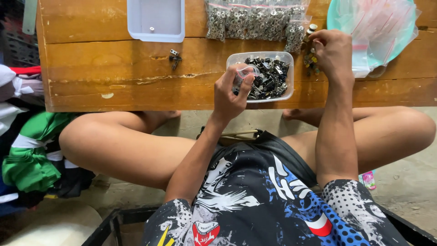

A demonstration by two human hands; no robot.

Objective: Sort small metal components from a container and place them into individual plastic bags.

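We see a white tray far left on the wooden bench. Our left hand pinches a small clear bag over the clear tub of dark metal parts. Our right hand, fingers curled, pinches small parts just beside the tub.

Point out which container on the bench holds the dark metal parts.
The clear plastic tub at the bench's near edge, right by the left hand. The white tray further back holds almost nothing, and the teal bowl holds plastic bags.
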